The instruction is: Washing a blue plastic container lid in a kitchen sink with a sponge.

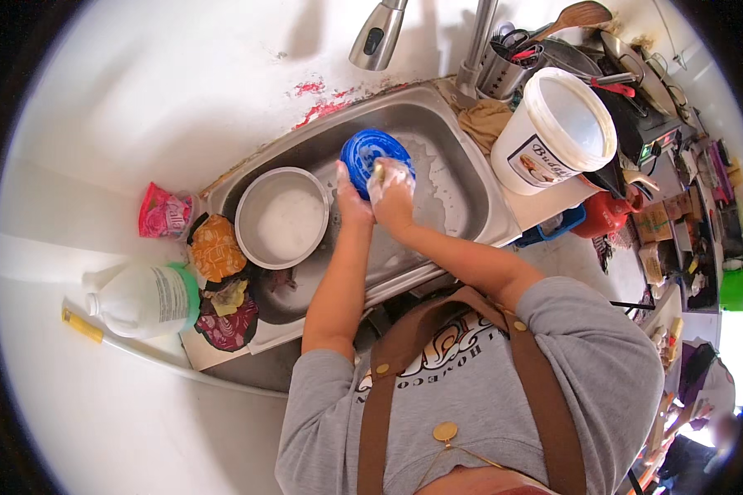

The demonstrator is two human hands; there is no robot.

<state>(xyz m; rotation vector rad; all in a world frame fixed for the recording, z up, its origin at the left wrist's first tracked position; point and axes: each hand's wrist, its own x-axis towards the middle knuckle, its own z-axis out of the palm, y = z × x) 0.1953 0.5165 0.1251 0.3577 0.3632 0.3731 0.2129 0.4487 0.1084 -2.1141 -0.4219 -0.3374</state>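
Over the stainless steel sink (408,260), my left hand (351,195) grips the lower left edge of a round blue plastic dish or lid (371,147), tilted and streaked with white suds. My right hand (394,190), covered in foam, presses a small yellowish sponge (379,168) against the blue surface. Most of that sponge is hidden by my fingers. To the left of my hands, a round metal pan (240,223) holds whitish, soapy liquid. Suds and water streak the sink bottom on the right.
A large white plastic bucket (526,154), a brown cloth (483,124) and a metal utensil holder (500,77) stand right of the sink. The faucet head (376,40) hangs above. At left are a pink packet (161,210), cloth potholders (217,247) and a white jug (142,300).
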